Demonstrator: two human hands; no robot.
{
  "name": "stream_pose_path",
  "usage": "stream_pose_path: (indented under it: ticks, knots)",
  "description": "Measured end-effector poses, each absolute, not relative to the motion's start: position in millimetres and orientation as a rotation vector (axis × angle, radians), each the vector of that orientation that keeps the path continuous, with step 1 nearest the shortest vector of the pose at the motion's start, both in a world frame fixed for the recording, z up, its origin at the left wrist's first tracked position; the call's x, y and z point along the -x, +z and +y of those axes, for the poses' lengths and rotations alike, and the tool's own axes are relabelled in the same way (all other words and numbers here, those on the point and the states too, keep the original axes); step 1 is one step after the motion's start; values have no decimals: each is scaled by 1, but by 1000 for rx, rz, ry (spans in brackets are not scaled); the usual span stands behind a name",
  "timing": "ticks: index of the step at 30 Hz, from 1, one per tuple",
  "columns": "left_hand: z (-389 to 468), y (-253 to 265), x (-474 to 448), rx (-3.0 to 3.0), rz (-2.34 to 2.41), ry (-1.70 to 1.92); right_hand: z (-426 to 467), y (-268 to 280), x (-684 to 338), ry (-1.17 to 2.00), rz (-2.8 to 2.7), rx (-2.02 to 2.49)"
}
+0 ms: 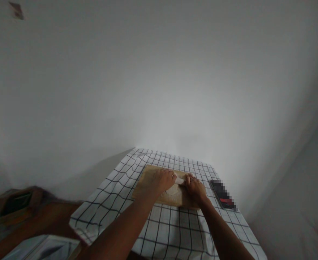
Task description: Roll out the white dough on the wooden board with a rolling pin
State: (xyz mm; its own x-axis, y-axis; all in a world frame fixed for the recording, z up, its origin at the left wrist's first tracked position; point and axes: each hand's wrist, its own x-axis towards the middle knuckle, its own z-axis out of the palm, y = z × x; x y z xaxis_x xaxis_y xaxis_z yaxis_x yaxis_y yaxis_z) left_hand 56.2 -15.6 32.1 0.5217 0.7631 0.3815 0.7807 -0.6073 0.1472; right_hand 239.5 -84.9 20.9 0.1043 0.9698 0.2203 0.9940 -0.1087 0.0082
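Observation:
A wooden board [145,180] lies on the table, with a flat, pale round of dough [172,192] and traces of flour on it. Over the far half of the board, my left hand [164,178] is closed around one end of a short, light-coloured rolling pin [179,180]. My right hand [194,186] is closed on its other end. Only the middle of the pin shows between the two hands. The dough lies just below it and is partly hidden by my left hand and forearm.
A white, black-checked cloth [115,187] covers the table. At its right edge lies a dark flat item [221,193] with a red patch, partly pixelated. The table meets a plain wall [161,90]. A box [15,204] stands low at the left.

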Motion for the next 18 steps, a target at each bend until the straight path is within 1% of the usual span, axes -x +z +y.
stream_pose_path:
  ticks: [4, 11, 15, 18]
  knots:
    - [-14, 35, -56, 2706, -1396, -623, -83, 22, -233, -262, -1921, 2244]
    - [15, 26, -69, 2685, -1366, -494, -55, 16, -226, -280, -1900, 2115]
    - [38, 26, -76, 2666, -1315, -483, -39, 20, -230, -220, -1943, 2190]
    - [58, 32, -84, 2721, -1363, -385, -31, 25, -234, -186, -1970, 2262]
